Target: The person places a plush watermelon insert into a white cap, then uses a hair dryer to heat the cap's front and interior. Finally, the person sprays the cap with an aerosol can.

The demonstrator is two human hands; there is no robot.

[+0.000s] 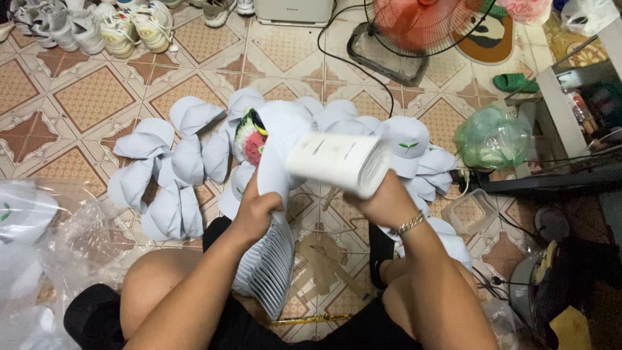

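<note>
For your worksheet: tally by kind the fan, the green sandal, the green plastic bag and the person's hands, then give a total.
Fan: 1
Green sandal: 1
Green plastic bag: 1
Hands: 2, left hand and right hand
Total: 5

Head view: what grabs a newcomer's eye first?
The heap of white caps spread over the patterned tile floor, mid-frame. In front of it, the right hand lifts a white cap by its brim side, while the left hand grips the top of a nested stack of caps standing between the knees. Top right, a red-bladed floor fan stands out against the pale floor.
</note>
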